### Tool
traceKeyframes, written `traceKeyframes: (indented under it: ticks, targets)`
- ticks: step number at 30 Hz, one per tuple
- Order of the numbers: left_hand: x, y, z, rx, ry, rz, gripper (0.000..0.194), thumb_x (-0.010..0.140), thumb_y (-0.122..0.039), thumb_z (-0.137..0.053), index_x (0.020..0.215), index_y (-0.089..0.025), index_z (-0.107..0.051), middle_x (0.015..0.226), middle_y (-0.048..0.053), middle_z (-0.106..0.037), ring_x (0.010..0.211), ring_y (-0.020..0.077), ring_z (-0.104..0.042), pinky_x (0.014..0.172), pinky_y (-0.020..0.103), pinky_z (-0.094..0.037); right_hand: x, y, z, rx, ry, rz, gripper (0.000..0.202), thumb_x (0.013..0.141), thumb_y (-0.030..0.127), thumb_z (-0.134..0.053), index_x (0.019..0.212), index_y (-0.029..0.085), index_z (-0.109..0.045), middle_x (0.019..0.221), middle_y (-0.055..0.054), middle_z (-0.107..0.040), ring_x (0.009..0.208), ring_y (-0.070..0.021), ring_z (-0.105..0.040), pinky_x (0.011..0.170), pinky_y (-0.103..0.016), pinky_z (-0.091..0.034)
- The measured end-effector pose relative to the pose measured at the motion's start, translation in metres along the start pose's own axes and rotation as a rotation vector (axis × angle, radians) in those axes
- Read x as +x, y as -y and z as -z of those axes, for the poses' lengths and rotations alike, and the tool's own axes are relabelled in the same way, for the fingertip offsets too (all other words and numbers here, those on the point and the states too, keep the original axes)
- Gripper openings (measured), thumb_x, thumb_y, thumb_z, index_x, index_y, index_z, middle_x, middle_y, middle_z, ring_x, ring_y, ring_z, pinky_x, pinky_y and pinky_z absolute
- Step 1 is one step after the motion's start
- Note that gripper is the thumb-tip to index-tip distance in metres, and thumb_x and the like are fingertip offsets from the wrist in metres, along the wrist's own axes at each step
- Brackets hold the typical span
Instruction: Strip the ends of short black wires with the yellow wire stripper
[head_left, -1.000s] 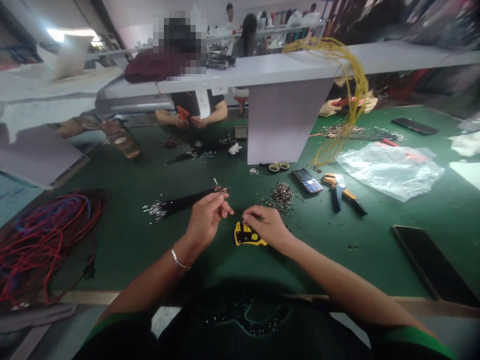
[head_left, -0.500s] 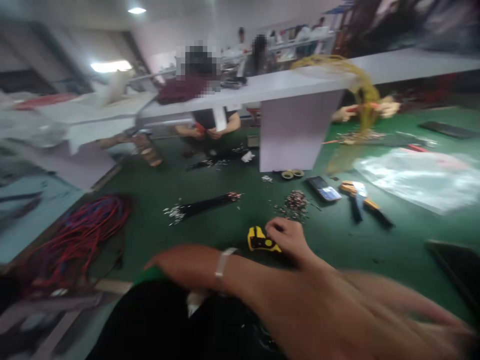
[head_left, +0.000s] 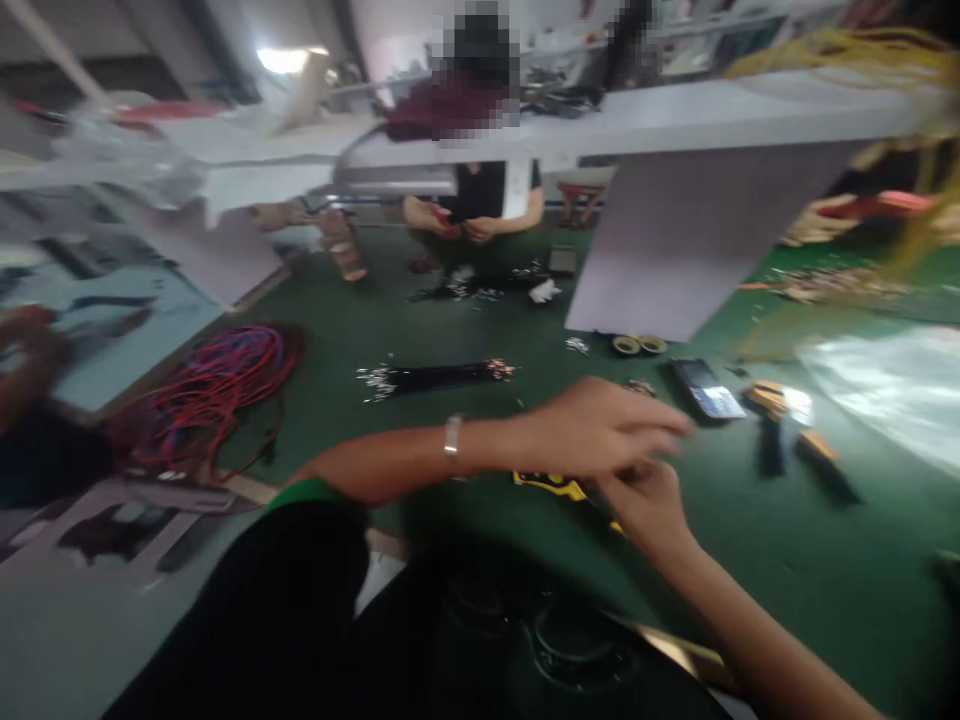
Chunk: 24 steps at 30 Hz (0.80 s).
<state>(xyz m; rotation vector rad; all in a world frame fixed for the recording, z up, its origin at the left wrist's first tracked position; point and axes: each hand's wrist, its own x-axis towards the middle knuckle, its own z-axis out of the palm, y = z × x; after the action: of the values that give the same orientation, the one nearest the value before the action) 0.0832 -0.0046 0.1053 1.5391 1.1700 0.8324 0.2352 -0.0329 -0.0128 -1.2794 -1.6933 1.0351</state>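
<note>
Yellow-and-black tool (head_left: 546, 484): on the green tabletop (head_left: 795, 565), at six o'clock from my left hand (head_left: 577, 430); probably light, rigid, best gripped by its handles. Left fingers half extended, right hand (head_left: 651, 502) curled; blur hides any hold. Black wire bundle (head_left: 442, 376): ten o'clock.

Left hand (head_left: 592, 430) above yellow tool (head_left: 549, 484) (partly hidden).

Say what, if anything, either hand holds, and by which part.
Cannot be told: the left hand overlaps the right hand, their fingers are blurred, and both partly hide the yellow tool.
</note>
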Motion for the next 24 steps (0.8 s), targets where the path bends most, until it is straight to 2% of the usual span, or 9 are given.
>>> traceKeyframes:
  ticks: [2, 5, 7, 10, 14, 17, 24]
  targets:
    - [-0.001, 0.015, 0.009, 0.115, 0.177, -0.160, 0.020, 0.073, -0.010, -0.064, 0.078, -0.025, -0.077, 0.084, 0.005, -0.075, 0.085, 0.0206, -0.067, 0.077, 0.030, -0.047, 0.005, 0.006, 0.004, 0.065, -0.033, -0.048, 0.018, 0.075, 0.031, -0.056, 0.065, 0.019, -0.066, 0.059, -0.003, -0.066, 0.056, -0.0184, -0.059, 0.057, -0.030, -0.047]
    - [-0.006, 0.044, 0.027, 0.244, 0.194, -0.227, 0.024, 0.073, -0.016, -0.066, 0.093, -0.024, -0.076, 0.086, 0.008, -0.075, 0.081, 0.0210, -0.066, 0.072, 0.029, -0.047, 0.012, 0.013, 0.007, 0.241, 0.014, -0.081, 0.017, 0.074, 0.028, -0.061, 0.062, 0.018, -0.067, 0.055, -0.001, -0.064, 0.052, -0.0146, -0.057, 0.055, -0.027, -0.046]
    - [-0.011, 0.057, 0.034, 0.275, 0.261, -0.181, 0.023, 0.076, -0.017, -0.064, 0.095, -0.023, -0.076, 0.078, 0.006, -0.074, 0.068, 0.0164, -0.064, 0.063, 0.025, -0.045, 0.015, 0.016, 0.006, 0.394, 0.058, -0.110, 0.015, 0.073, 0.026, -0.064, 0.062, 0.017, -0.068, 0.054, 0.000, -0.064, 0.051, -0.0133, -0.056, 0.055, -0.026, -0.047]
    - [-0.016, 0.060, 0.036, 0.243, 0.277, -0.036, 0.020, 0.078, -0.017, -0.057, 0.087, -0.018, -0.075, 0.062, 0.002, -0.068, 0.049, 0.0098, -0.054, 0.052, 0.022, -0.040, 0.017, 0.020, 0.003, 0.620, 0.128, -0.145, 0.011, 0.072, 0.023, -0.067, 0.064, 0.016, -0.070, 0.054, -0.001, -0.065, 0.049, -0.0125, -0.056, 0.053, -0.026, -0.046]
    - [-0.014, 0.053, 0.036, 0.134, 0.374, 0.062, 0.020, 0.077, -0.019, -0.058, 0.089, -0.014, -0.073, 0.056, -0.001, -0.064, 0.055, 0.0099, -0.056, 0.059, 0.023, -0.044, 0.017, 0.024, 0.003, 0.801, 0.230, -0.188, 0.009, 0.069, 0.021, -0.069, 0.062, 0.014, -0.070, 0.052, -0.002, -0.066, 0.046, -0.0134, -0.057, 0.050, -0.027, -0.046]
    - [-0.012, 0.055, 0.036, 0.007, 0.402, 0.136, 0.020, 0.075, -0.020, -0.060, 0.090, -0.013, -0.072, 0.052, -0.002, -0.061, 0.055, 0.0099, -0.055, 0.063, 0.025, -0.045, 0.017, 0.027, 0.005, 0.889, 0.274, -0.218, 0.008, 0.069, 0.019, -0.067, 0.062, 0.015, -0.069, 0.049, -0.001, -0.064, 0.043, -0.0131, -0.056, 0.055, -0.030, -0.050]
    - [-0.016, 0.060, 0.035, -0.155, 0.442, 0.267, 0.024, 0.075, -0.025, -0.062, 0.093, -0.013, -0.072, 0.050, -0.002, -0.060, 0.046, 0.0077, -0.046, 0.050, 0.023, -0.032, 0.019, 0.026, 0.004, 0.996, 0.369, -0.240, 0.013, 0.071, 0.022, -0.065, 0.061, 0.015, -0.065, 0.046, 0.000, -0.062, 0.038, -0.0125, -0.051, 0.055, -0.032, -0.051]
